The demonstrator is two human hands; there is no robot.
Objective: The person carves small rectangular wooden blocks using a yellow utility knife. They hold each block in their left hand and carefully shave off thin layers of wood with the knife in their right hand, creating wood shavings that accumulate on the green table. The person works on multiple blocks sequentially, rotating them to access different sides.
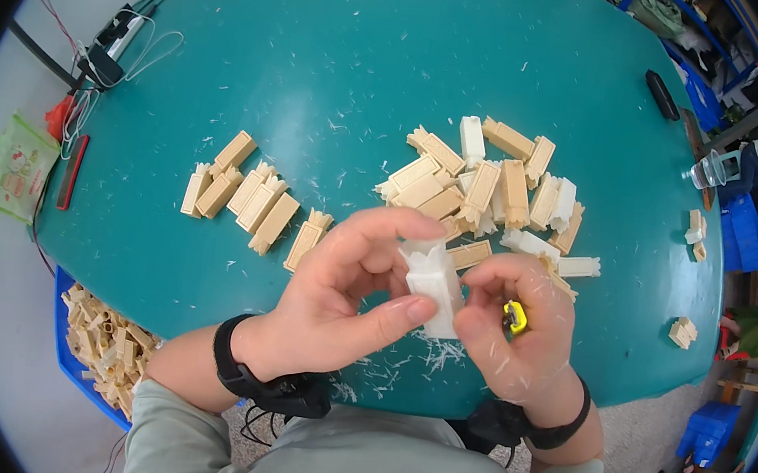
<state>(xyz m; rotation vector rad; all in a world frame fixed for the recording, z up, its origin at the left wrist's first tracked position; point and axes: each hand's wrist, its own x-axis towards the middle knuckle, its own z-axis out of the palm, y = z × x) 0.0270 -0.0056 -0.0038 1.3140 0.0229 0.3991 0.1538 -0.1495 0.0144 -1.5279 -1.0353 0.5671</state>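
My left hand (346, 288) is closed around a white plastic box-shaped piece (434, 288) with a jagged, crown-like top, held upright over the table's near edge. Its thumb presses the front face and its fingers curl behind. Close against the piece's right side, my right hand (522, 325) is wrapped round a small yellow and black tool (514, 318). Only the tool's end shows; the rest is hidden in the palm. Just beyond my hands lies a loose pile of cream and white pieces (486, 188) of the same shape.
Several cream pieces (249, 195) lie in a group on the left of the green table (322, 74). White shavings (382, 380) scatter near my body. A blue bin (63, 342) full of cream pieces stands at lower left. A power strip (123, 34) with cables sits far left.
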